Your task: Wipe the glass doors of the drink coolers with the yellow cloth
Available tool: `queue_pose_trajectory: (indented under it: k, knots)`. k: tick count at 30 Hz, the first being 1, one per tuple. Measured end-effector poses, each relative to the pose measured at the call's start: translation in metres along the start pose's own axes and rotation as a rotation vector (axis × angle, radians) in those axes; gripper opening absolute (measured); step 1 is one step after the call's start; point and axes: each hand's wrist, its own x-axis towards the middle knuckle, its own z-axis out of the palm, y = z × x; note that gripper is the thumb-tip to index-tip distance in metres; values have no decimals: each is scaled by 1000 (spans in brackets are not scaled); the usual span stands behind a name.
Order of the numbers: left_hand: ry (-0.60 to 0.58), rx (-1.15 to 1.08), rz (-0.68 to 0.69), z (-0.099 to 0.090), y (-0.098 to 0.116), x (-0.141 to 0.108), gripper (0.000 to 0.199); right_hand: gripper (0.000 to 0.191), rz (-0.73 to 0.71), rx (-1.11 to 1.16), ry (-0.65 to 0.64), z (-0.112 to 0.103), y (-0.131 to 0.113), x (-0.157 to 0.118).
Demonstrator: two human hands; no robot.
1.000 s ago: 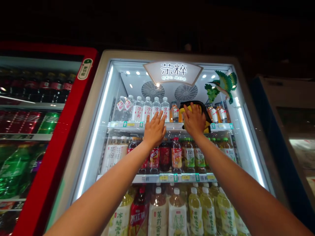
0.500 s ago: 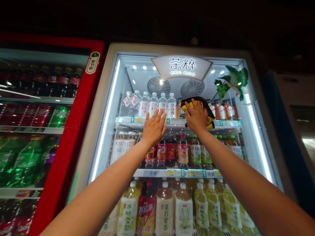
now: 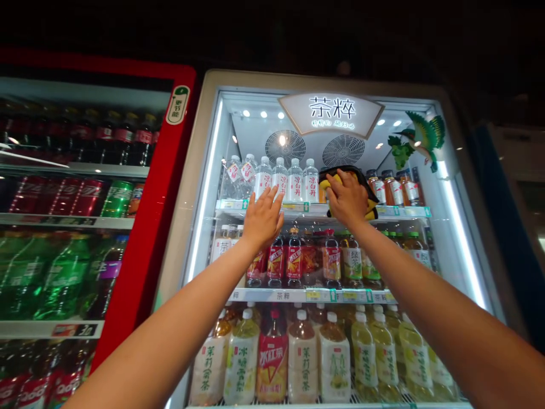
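A lit drinks fridge with a glass door (image 3: 409, 267) stands in front of me, its shelves full of bottles. My right hand (image 3: 348, 199) presses a yellow and black cloth (image 3: 369, 200) flat against the glass at the height of the top shelf. My left hand (image 3: 263, 217) rests open on the glass just left of it, fingers spread, in front of the white-labelled water bottles (image 3: 293, 180). Both arms reach up from the bottom of the view.
A red-framed fridge (image 3: 149, 227) with cola and green soda bottles stands close on the left. A dark blue cabinet edge (image 3: 506, 238) is on the right. A bird sticker (image 3: 421, 139) and a lit sign (image 3: 331, 112) sit at the top of the door.
The view has shifted so the fridge sits further right and slightly higher. Both hands stay on the glass, and the right hand with the cloth has slid a little across it.
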Motion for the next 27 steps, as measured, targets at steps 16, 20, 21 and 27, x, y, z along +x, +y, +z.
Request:
queue_pose_trajectory:
  k: [16, 20, 21, 27]
  knots:
    - [-15, -22, 41, -10, -42, -28, 50, 46, -18, -28, 16, 13, -40, -16]
    - [-17, -15, 32, -13, -44, -30, 50, 46, 5, -10, 0, 29, -86, -13]
    - [-20, -15, 22, -14, -44, -31, 51, 46, -51, -6, -33, 27, -91, -21]
    - [-46, -14, -6, -19, -57, -40, 52, 41, -293, 42, -133, 5, -65, -50]
